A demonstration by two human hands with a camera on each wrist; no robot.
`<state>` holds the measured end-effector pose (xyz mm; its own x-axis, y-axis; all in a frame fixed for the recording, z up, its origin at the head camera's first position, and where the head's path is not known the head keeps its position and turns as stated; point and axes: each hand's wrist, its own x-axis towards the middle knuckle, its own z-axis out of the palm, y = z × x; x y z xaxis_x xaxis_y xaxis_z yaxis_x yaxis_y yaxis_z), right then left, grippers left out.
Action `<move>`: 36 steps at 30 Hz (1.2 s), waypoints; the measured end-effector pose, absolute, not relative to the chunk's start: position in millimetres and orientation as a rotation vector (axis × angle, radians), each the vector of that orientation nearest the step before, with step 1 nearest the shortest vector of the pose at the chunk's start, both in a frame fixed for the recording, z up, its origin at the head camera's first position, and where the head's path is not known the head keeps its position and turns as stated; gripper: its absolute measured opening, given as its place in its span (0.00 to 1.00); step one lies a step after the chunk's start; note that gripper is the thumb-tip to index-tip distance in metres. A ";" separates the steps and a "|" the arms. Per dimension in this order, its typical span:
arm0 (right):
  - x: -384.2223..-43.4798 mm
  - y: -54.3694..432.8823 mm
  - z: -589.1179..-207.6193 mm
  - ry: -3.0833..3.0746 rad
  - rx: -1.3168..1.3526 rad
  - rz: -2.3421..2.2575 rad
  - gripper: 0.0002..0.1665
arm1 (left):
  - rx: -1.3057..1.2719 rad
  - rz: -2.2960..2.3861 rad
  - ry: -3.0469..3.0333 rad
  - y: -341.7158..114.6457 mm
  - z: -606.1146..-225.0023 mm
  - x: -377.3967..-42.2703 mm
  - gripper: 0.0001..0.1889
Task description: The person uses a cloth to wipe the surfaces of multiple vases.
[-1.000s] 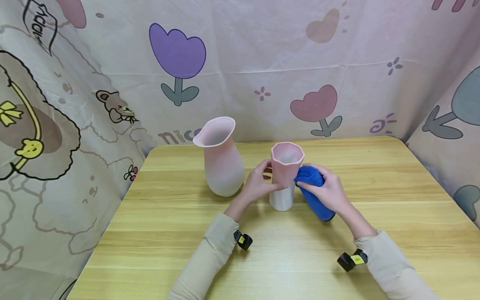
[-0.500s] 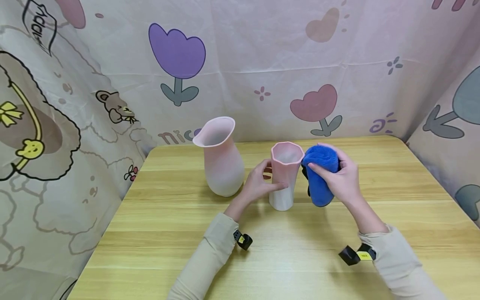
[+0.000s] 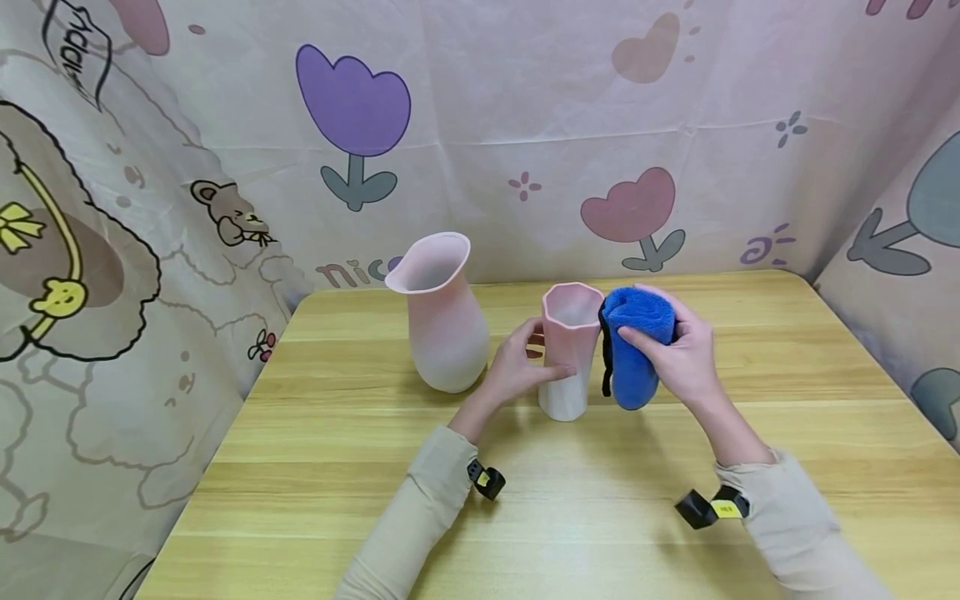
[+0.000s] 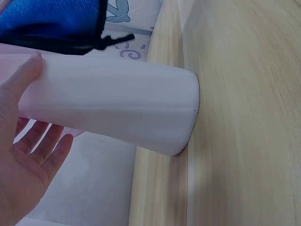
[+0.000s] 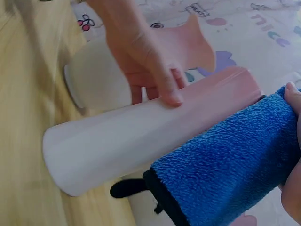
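The left hand (image 3: 517, 367) is gripping the upright faceted vase (image 3: 570, 350), long axis vertical, mouth upward. The right hand (image 3: 678, 354) is clasping the blue cloth (image 3: 633, 350) against its side.

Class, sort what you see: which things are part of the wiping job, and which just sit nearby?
In use: small pink faceted vase, blue fluffy cloth, left hand, right hand.
Idle: tall pink spouted jug, wooden table.

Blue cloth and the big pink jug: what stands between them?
In the head view, the small faceted vase stands between the blue cloth and the jug, with the left hand holding it.
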<state>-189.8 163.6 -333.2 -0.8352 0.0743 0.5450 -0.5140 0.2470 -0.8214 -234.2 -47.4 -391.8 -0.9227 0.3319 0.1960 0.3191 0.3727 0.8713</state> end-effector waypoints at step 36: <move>-197.0 168.7 -376.4 -2.412 0.416 1.563 0.27 | 0.646 1.654 2.584 -48.3 -392.1 -233.6 0.37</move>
<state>-197.0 168.7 -376.4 -0.9315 -0.1079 0.3475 -0.3613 0.3882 -0.8478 -233.6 -48.3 -392.1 -0.9151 0.3427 0.2126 0.3366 0.3585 0.8707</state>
